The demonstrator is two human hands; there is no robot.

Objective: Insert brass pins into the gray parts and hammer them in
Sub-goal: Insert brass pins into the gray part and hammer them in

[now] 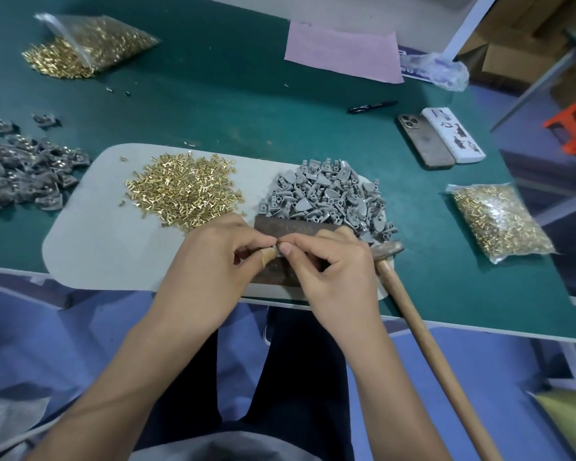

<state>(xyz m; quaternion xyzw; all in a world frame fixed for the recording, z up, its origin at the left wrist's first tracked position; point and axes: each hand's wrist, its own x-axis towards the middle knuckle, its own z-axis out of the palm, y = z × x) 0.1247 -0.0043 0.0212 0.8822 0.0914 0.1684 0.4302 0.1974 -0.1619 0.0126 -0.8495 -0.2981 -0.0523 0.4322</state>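
A small gray part (277,250) was pinched between both hands, left hand (213,261) and right hand (333,264) meeting fingertip to fingertip; its orientation could not be told. The hammer (423,331) lay just right, handle pointed toward the person.

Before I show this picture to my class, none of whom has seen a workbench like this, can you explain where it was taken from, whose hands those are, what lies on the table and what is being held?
There is one picture, taken by a camera worn on a person's head, looking down at their own two bare hands. No machine is involved.

On the green table lies a pale mat. On it sit a heap of loose brass pins and a heap of gray parts. In front is a dark metal block, which seems to serve as an anvil.

The left hand and right hand meet over the block, each with a fingertip grip on something small, probably a pin going into a part; it is too small to tell.

A hammer rests beside the right hand, unheld. Bags of pins, darker parts at far left, a pen and two phones lie around.
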